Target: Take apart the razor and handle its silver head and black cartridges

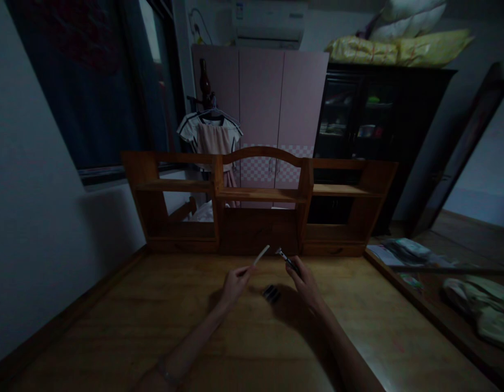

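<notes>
My left hand (237,281) is closed around the lower end of a slim pale stick (262,254), which slants up to the right. Its exact kind is too dim to tell. My right hand (302,276) grips the dark handle of a razor (285,258), whose small T-shaped head points up and left toward the stick. A short gap separates the stick's tip from the razor head. On the wooden tabletop (186,321), between and a little below the hands, lies a small dark object with black bars (271,293).
A wooden shelf unit (260,194) stands along the tabletop's back edge. A wall (51,218) closes off the left side. Folded cloth (480,305) and flat packets (403,250) lie beyond the right edge. Behind are a pink wardrobe (260,98) and hanging clothes (213,133).
</notes>
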{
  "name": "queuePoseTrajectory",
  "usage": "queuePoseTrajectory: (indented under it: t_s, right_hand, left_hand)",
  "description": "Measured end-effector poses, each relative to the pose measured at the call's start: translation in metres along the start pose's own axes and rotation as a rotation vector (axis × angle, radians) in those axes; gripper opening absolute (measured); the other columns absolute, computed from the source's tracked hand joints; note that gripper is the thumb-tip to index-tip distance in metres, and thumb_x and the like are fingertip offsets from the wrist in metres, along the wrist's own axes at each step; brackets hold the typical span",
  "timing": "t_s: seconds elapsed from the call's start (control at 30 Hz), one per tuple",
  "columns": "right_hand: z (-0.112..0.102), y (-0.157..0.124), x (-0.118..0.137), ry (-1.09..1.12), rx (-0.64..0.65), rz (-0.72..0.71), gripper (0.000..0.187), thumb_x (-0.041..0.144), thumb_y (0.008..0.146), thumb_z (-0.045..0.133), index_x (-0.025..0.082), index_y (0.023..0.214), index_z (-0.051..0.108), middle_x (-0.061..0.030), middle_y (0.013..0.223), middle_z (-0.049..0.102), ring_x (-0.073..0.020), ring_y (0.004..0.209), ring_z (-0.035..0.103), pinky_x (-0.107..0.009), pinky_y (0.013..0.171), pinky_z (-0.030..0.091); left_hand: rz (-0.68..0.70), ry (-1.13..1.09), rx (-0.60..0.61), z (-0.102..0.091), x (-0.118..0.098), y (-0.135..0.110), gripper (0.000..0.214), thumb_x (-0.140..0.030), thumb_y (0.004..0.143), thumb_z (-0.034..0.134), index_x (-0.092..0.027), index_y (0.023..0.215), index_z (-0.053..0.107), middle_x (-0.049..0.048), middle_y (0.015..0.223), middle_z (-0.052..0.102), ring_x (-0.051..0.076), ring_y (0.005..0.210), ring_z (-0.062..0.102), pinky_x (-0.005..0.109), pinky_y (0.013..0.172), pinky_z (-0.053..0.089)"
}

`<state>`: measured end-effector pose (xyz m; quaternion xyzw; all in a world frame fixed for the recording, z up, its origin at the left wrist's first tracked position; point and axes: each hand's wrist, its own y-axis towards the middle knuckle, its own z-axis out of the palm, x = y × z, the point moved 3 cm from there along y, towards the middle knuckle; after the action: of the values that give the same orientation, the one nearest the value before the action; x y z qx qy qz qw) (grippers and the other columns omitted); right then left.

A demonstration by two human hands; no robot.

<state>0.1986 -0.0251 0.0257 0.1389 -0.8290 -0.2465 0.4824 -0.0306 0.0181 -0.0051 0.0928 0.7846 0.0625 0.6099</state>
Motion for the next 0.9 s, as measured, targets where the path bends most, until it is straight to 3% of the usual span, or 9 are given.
queuePoseTrajectory:
  t_s: [0.13, 0.2, 0.3, 0.4, 0.5, 0.6, 0.8, 0.9]
  right_hand:
    - [-0.001, 0.000, -0.004, -0.048, 0.005, -0.012, 0.018, 0.034, 0.091, 0.044, 0.021, 0.095, 0.055, -0.0023, 0.084, 0.059, -0.0172, 0.074, 0.053, -0.026, 0.067, 0.039]
    - [0.000, -0.002, -0.006, -0.097, 0.003, -0.022, 0.017, 0.031, 0.091, 0.044, 0.021, 0.098, 0.056, -0.0041, 0.089, 0.060, -0.0185, 0.079, 0.054, -0.027, 0.070, 0.040]
    - [0.002, -0.005, -0.008, -0.153, 0.011, -0.036, 0.016, 0.028, 0.090, 0.044, 0.021, 0.098, 0.056, -0.0054, 0.092, 0.061, -0.0194, 0.083, 0.055, -0.028, 0.073, 0.040]
    - [0.004, -0.006, -0.007, -0.183, 0.013, -0.045, 0.015, 0.027, 0.091, 0.044, 0.021, 0.098, 0.056, -0.0057, 0.092, 0.061, -0.0192, 0.083, 0.055, -0.028, 0.072, 0.040]
    - [0.005, -0.006, -0.004, -0.223, 0.025, -0.066, 0.013, 0.024, 0.090, 0.044, 0.020, 0.096, 0.055, -0.0056, 0.092, 0.060, -0.0189, 0.082, 0.055, -0.028, 0.071, 0.040]
    - [0.005, -0.007, 0.000, -0.253, 0.036, -0.099, 0.013, 0.021, 0.091, 0.043, 0.020, 0.096, 0.055, -0.0056, 0.092, 0.059, -0.0186, 0.081, 0.055, -0.028, 0.071, 0.040]
    - [0.004, -0.009, 0.005, -0.276, 0.027, -0.142, 0.012, 0.020, 0.091, 0.043, 0.020, 0.094, 0.055, -0.0060, 0.090, 0.058, -0.0190, 0.082, 0.055, -0.027, 0.070, 0.040]
    - [0.003, -0.011, 0.005, -0.289, 0.016, -0.143, 0.013, 0.020, 0.091, 0.042, 0.020, 0.096, 0.055, -0.0059, 0.092, 0.059, -0.0191, 0.083, 0.056, -0.027, 0.070, 0.040]
  left_hand:
    - [-0.078, -0.155, 0.118, 0.007, 0.001, -0.005, 0.058, -0.062, 0.074, 0.056, -0.015, 0.104, 0.070, -0.0059, 0.049, 0.035, 0.006, 0.039, 0.026, 0.019, 0.038, 0.018]
    - [-0.096, -0.160, 0.157, 0.011, 0.000, -0.007, 0.058, -0.063, 0.071, 0.060, -0.014, 0.102, 0.071, -0.0057, 0.049, 0.036, 0.005, 0.039, 0.026, 0.018, 0.038, 0.017]
    - [-0.113, -0.103, 0.103, 0.009, 0.000, -0.007, 0.060, -0.063, 0.067, 0.064, -0.011, 0.096, 0.073, -0.0028, 0.052, 0.044, 0.005, 0.040, 0.029, 0.019, 0.038, 0.018]
    - [-0.122, -0.085, 0.065, 0.003, -0.001, -0.006, 0.062, -0.064, 0.069, 0.061, -0.011, 0.100, 0.071, -0.0036, 0.052, 0.043, 0.005, 0.040, 0.027, 0.019, 0.038, 0.017]
    - [-0.114, -0.146, 0.139, 0.002, -0.005, -0.008, 0.063, -0.063, 0.071, 0.061, -0.012, 0.107, 0.069, -0.0059, 0.051, 0.037, 0.004, 0.040, 0.025, 0.017, 0.039, 0.017]
    - [-0.113, -0.147, 0.187, 0.004, -0.005, -0.009, 0.062, -0.062, 0.069, 0.063, -0.009, 0.101, 0.070, -0.0048, 0.051, 0.040, 0.004, 0.040, 0.027, 0.018, 0.039, 0.018]
    - [-0.127, -0.138, 0.073, -0.006, 0.006, -0.002, 0.059, -0.060, 0.069, 0.064, -0.012, 0.102, 0.070, -0.0040, 0.054, 0.042, 0.004, 0.041, 0.029, 0.017, 0.038, 0.017]
    - [-0.124, -0.180, 0.158, -0.005, 0.005, -0.004, 0.058, -0.059, 0.072, 0.062, -0.014, 0.107, 0.068, -0.0057, 0.054, 0.038, 0.003, 0.040, 0.027, 0.016, 0.037, 0.016]
